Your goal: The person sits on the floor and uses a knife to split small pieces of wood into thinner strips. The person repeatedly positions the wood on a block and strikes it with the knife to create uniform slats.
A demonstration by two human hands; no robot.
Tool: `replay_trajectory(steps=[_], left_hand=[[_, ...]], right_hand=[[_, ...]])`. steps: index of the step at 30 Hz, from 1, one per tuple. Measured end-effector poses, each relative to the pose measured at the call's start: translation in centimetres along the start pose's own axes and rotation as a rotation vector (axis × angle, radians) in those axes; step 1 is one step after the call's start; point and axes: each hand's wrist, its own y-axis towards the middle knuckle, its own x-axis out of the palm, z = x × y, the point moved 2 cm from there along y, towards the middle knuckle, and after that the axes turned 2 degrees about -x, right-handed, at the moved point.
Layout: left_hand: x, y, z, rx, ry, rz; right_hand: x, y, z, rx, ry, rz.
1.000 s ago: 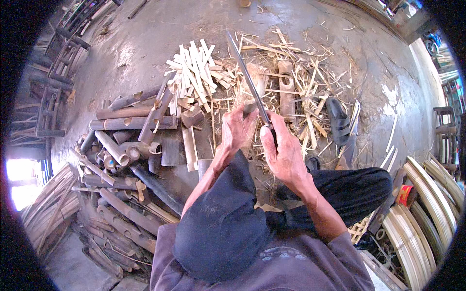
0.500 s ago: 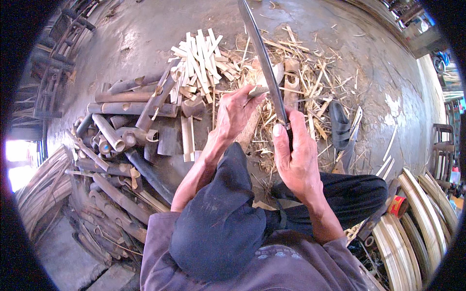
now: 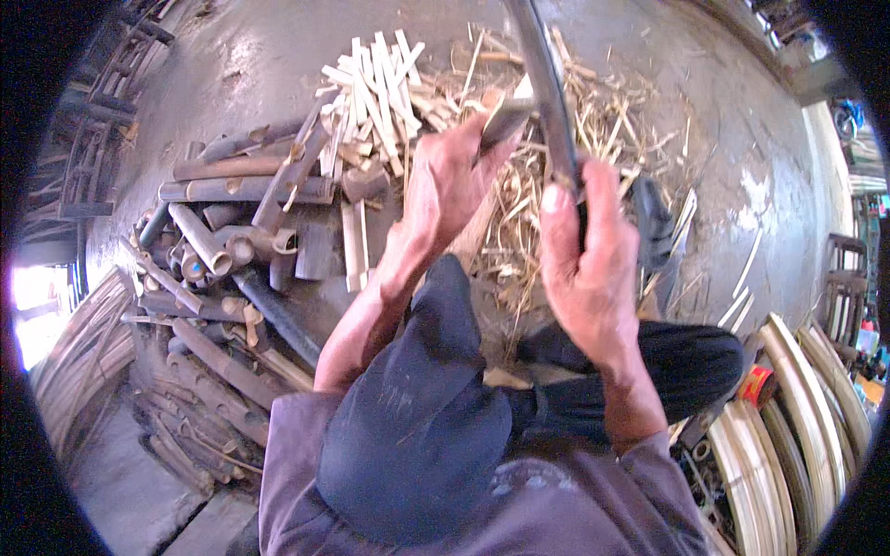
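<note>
My left hand (image 3: 452, 181) is closed round a short split bamboo piece (image 3: 505, 122), its far end sticking out past the fingers. In my right hand (image 3: 591, 250) is a long dark machete (image 3: 545, 83), gripped by the handle with the thumb along it. The blade points away from me and stands just right of the bamboo piece; whether they touch I cannot tell. Beyond the hands lies a heap of pale cut bamboo strips (image 3: 375, 93). Shavings (image 3: 607, 130) are scattered on the floor under and to the right of the blade.
Stacked bamboo tubes (image 3: 250, 190) lie on the left, with a bundle of long thin strips (image 3: 79, 347) farther left. A dark sandal (image 3: 652, 222) rests right of the shavings. Long split bamboo slats (image 3: 756, 468) lie at the lower right, beside a red can-like object (image 3: 756, 383).
Both hands have moved a little away from my body, the right one also rightward. The machete has shifted right and away with it, and the bamboo piece has been raised and tilted.
</note>
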Motion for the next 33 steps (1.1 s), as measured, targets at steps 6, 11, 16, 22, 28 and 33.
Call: replay_trajectory(steps=[6, 11, 16, 22, 28, 33], left_hand=[[5.5, -4.2, -12.7, -0.013, 0.064, -0.134], [8.2, -1.9, -14.8, -0.065, 0.109, -0.149], [10.9, -0.4, -13.1, 0.001, 0.031, -0.211], [9.5, 0.8, -16.5, -0.171, -0.049, -0.046], [1.9, 2.1, -13.4, -0.457, -1.268, 0.165], [2.4, -7.1, -15.8, -0.724, -1.087, 0.107]], right_hand=[[6.0, -0.5, 8.3, 0.101, -0.023, -0.198], [3.2, 1.8, 11.6, 0.251, -0.132, -0.242], [-3.3, 3.3, 18.1, 0.112, -0.826, -0.235], [0.4, -4.6, 24.5, 0.462, -0.357, -0.210], [4.2, -7.0, 23.5, 0.558, -0.306, -0.233], [3.2, -3.1, 21.0, 0.335, -0.326, -0.237]])
